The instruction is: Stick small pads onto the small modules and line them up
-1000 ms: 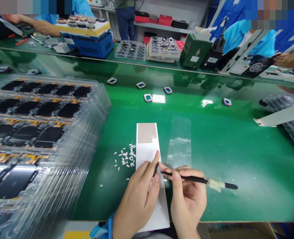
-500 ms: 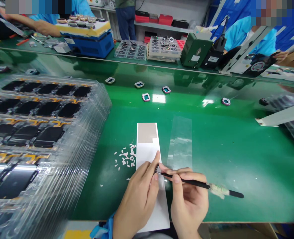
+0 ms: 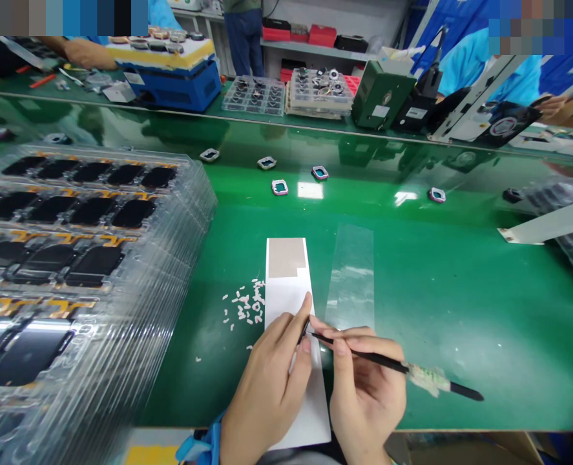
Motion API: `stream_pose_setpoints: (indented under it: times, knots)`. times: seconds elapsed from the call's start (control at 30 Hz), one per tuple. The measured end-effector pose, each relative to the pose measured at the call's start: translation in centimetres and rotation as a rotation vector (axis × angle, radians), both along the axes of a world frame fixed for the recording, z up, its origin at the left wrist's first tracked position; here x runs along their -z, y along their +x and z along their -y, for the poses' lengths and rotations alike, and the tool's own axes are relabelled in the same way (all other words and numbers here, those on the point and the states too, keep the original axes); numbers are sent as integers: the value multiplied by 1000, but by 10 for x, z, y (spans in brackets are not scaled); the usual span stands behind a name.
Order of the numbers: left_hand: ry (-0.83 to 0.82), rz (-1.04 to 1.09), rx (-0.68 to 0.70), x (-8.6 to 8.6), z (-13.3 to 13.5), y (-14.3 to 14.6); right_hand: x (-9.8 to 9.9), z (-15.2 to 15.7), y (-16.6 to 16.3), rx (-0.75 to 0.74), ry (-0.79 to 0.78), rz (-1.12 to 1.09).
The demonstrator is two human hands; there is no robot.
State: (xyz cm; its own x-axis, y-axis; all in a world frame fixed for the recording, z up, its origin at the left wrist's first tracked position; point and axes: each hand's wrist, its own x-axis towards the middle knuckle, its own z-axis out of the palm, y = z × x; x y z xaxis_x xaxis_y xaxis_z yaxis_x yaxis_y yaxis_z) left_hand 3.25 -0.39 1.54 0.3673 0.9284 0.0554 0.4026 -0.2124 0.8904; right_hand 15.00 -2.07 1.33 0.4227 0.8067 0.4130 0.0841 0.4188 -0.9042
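Observation:
My left hand (image 3: pixel 271 381) is closed over a white strip (image 3: pixel 281 294), its fingers pinching a small dark piece (image 3: pixel 304 328) that they mostly hide. A tan rectangle (image 3: pixel 286 257) covers the strip's far end. In my right hand (image 3: pixel 371 384) are slim black tweezers (image 3: pixel 380 359), held like a pen, with pale tape (image 3: pixel 427 378) wrapped around the rear part. The tweezers' tip meets the dark piece between my fingers. Tiny pale scraps (image 3: pixel 250 307) lie scattered left of the strip, and a clear film (image 3: pixel 351 278) lies to its right.
Stacked clear trays (image 3: pixel 170 258) of black screens fill the left side. Several small square frames, among them a pinkish one (image 3: pixel 280 187), sit farther back. Beyond, a shelf carries a blue box (image 3: pixel 179 81) and part trays (image 3: pixel 254 93). Co-workers' arms (image 3: pixel 90 53) show behind.
The tweezers' rear end has swung slightly down and to the right as my right hand shifts a little. My left hand stays almost still, and the view has moved slightly.

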Motion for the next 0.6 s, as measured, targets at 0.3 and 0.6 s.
stream_pose_setpoints:
  times: [0.3,0.6]
  knots:
    - [31,7,21,2,-1,0,-2,3,5,-47,36,-43]
    - [18,1,24,2,-1,-1,0,3,2,-30,60,56]
